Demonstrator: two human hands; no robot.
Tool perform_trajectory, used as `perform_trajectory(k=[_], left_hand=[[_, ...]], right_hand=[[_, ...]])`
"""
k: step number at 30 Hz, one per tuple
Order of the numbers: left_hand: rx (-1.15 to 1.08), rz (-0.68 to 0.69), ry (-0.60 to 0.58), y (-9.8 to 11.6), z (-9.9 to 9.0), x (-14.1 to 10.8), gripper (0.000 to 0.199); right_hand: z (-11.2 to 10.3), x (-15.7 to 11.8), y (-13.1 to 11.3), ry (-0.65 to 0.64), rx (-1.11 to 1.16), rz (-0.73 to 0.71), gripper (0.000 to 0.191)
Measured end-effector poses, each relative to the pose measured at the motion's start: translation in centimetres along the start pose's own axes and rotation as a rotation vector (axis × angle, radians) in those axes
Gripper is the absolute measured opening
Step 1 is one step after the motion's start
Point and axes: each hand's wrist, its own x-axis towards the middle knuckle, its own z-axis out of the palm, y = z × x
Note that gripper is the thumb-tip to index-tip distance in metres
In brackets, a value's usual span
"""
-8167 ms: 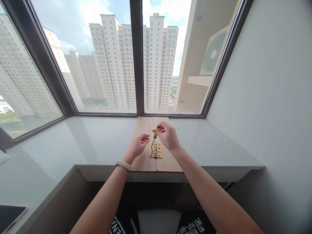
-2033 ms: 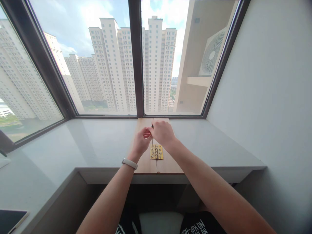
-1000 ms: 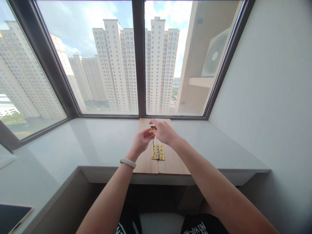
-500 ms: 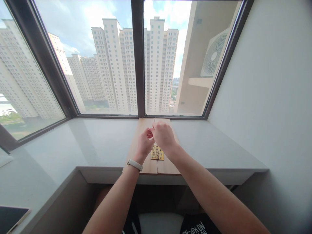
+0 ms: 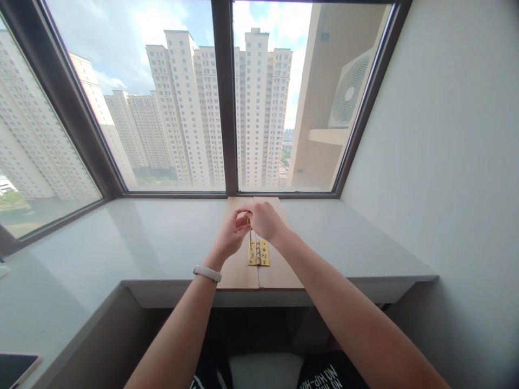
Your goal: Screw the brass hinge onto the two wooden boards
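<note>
A brass hinge [image 5: 258, 253] lies across the seam between two pale wooden boards [image 5: 237, 275], with several screws in it. Over its left leaf stands a thin upright screwdriver [image 5: 250, 237], its tip down at a screw. My right hand [image 5: 265, 219] is closed round the top of the handle, of which a bit of yellow shows. From the left, the curled fingers of my left hand [image 5: 232, 232] meet the handle just below my right hand. The palm sides and most of the handle are hidden.
The boards rest on a white windowsill counter [image 5: 170, 232] whose front edge drops to a dark space over my legs. Behind stands a dark window frame [image 5: 229, 108]. A white wall [image 5: 446, 135] rises at right. A dark flat device [image 5: 18, 367] lies at lower left.
My left hand has shifted left and its fingers have opened out somewhat, so the screwdriver shaft and the hinge's top now show. My right hand stays at the top. The view has shifted slightly.
</note>
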Motion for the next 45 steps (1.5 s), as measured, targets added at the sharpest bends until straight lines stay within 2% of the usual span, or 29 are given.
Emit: perform_trajectory(k=[3, 6, 8, 11, 14, 19, 24, 27, 31, 35, 38, 42, 45], left_hand=[[-0.025, -0.021, 0.003, 0.1, 0.2, 0.2, 0.046], [-0.001, -0.031, 0.066, -0.4, 0.1, 0.4, 0.052], [0.016, -0.029, 0.110, -0.6, 0.1, 0.4, 0.048], [0.078, 0.002, 0.143, -0.7, 0.2, 0.3, 0.032], [0.141, 0.042, 0.168, -0.3, 0.5, 0.1, 0.025], [0.243, 0.072, 0.234, 0.0, 1.2, 0.1, 0.014], [0.279, 0.087, 0.294, -0.4, 1.5, 0.3, 0.016], [0.259, 0.050, 0.261, -0.5, 1.2, 0.3, 0.022], [0.202, 0.029, 0.139, -0.3, 0.7, 0.0, 0.037], [0.094, 0.019, 0.039, -0.1, 0.3, -0.1, 0.041], [-0.021, -0.008, -0.004, 0.1, 0.2, 0.1, 0.045], [-0.059, -0.020, -0.061, 0.4, 0.1, 0.3, 0.045], [-0.053, -0.031, -0.035, 0.1, 0.1, 0.3, 0.048]], right_hand=[[0.0, -0.3, 0.5, -0.014, 0.064, -0.029, 0.035], [-0.3, -0.4, 0.5, -0.040, 0.110, -0.052, 0.039], [-0.6, -0.5, 0.3, -0.044, 0.117, -0.052, 0.041], [-1.2, -0.5, -0.4, 0.041, 0.021, 0.003, 0.036], [-1.4, -0.6, -1.3, 0.116, -0.158, 0.125, 0.024], [-0.4, -0.7, -2.2, 0.061, -0.299, 0.209, 0.030], [0.3, -0.6, -2.3, 0.063, -0.301, 0.198, 0.018], [0.1, -0.4, -1.9, 0.059, -0.284, 0.168, 0.015], [-0.4, -0.3, -1.1, 0.021, -0.229, 0.111, 0.013], [-0.7, -0.6, -0.7, -0.018, -0.125, 0.036, 0.013], [-0.9, -0.8, -0.4, -0.043, -0.043, 0.002, 0.016], [-1.0, -0.9, 0.5, -0.070, 0.056, -0.024, 0.021], [-1.1, -0.9, 1.0, -0.103, 0.119, -0.020, 0.024]])
